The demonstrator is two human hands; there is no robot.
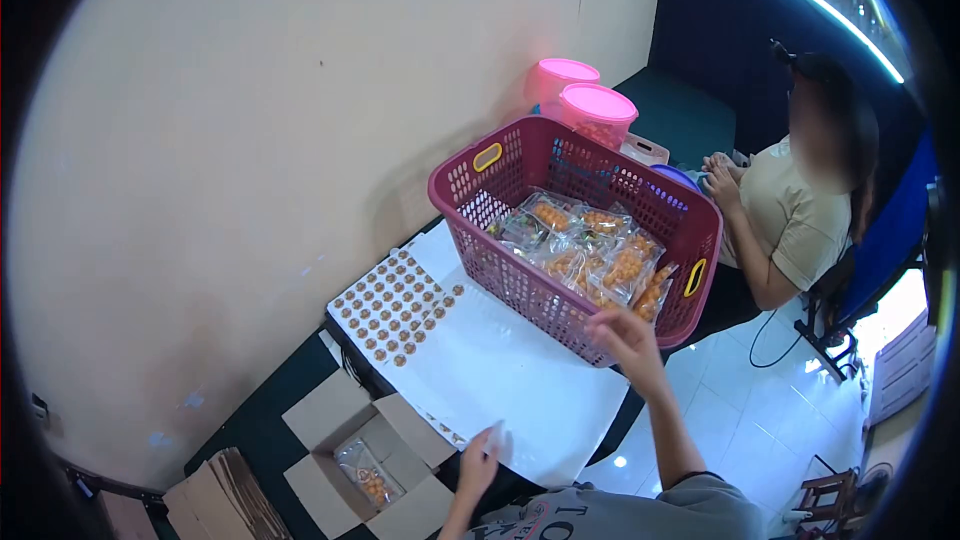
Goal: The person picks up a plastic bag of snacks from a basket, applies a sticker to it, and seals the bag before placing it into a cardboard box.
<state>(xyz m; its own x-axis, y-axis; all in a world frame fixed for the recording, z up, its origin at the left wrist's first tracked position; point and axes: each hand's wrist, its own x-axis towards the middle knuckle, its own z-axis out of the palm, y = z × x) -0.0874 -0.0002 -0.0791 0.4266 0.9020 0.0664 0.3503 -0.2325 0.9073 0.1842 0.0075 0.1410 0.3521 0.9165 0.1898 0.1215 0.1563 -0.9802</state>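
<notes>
My right hand (628, 342) is over the near rim of a maroon plastic basket (515, 285), fingers curved and apart, with nothing visible in them. Inside the basket lie many clear packets of orange round snacks (600, 252). Low in the middle, my left hand (477, 465) has its fingers pinched around a small whitish piece, too small to name. That hand is above the near edge of a white sheet (520, 370) with rows of round brown stickers (385, 305) at its left. Beside it, an open cardboard box (345, 440) holds a packet of orange snacks (372, 480).
Folded cardboard (228, 500) leans at lower left. Pink-lidded tubs (598, 105) stand behind the basket, against the wall side. Another person (800, 180) sits at the right behind the basket, hands together. A wooden stool (830, 495) is on the tiled floor.
</notes>
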